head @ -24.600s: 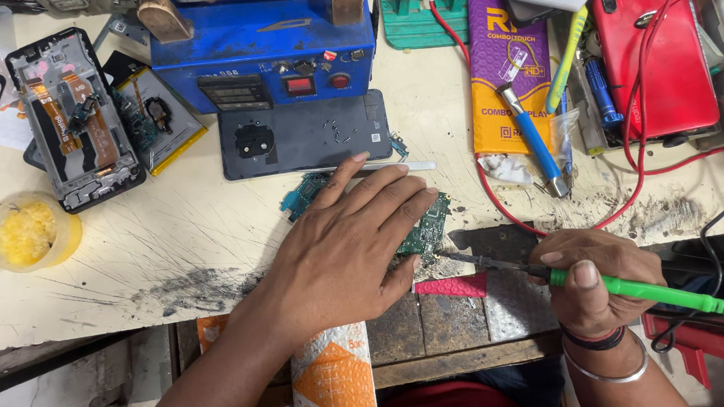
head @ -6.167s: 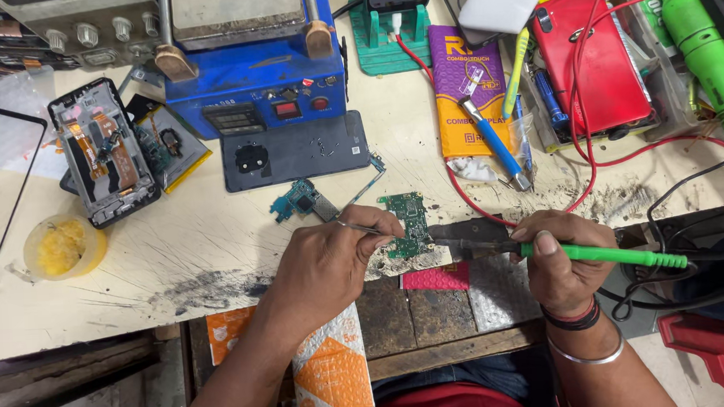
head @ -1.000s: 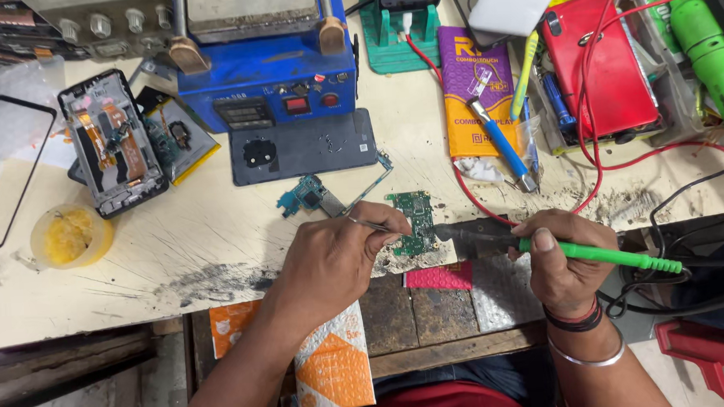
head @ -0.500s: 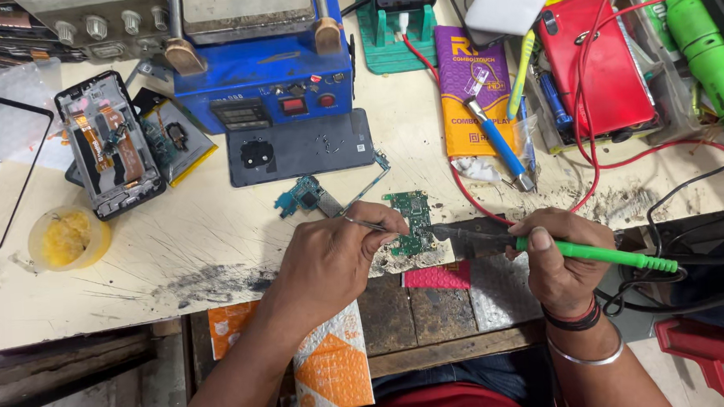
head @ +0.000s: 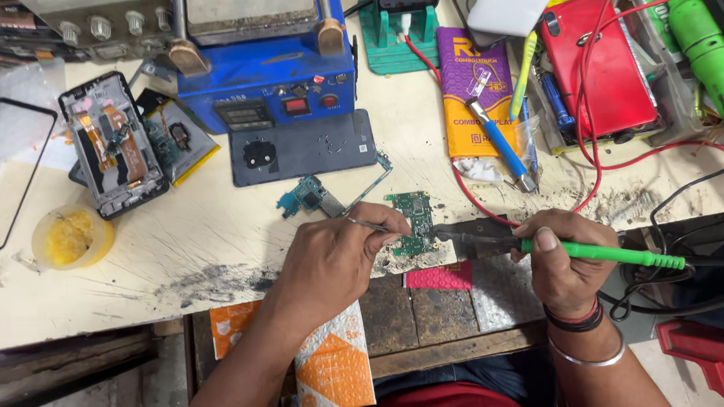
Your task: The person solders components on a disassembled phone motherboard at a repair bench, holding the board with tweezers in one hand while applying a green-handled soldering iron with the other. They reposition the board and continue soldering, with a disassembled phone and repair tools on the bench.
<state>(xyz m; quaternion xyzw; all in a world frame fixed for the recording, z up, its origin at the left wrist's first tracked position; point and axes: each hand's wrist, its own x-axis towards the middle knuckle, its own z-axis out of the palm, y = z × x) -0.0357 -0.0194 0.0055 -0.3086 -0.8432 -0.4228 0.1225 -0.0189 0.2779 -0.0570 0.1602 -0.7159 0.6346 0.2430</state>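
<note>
My left hand [head: 332,259] rests at the near edge of the workbench [head: 199,245], just left of the circuit board [head: 417,221], with tweezers [head: 367,225] between its fingers. My right hand [head: 567,255] sits right of the board, its soldering iron [head: 546,247] reaching leftward to the board's edge. Behind my left hand lies a smaller board piece [head: 308,198], and behind that a phone back cover [head: 303,146] in front of the heating machine [head: 264,60]. Far left sit an opened phone [head: 113,154] and, nearer me, a small tub [head: 71,237].

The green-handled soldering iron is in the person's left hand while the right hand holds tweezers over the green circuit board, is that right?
Not quite: the head view shows the hands swapped. The right hand holds the green-handled soldering iron, and the left hand holds the tweezers over the green circuit board.
</note>
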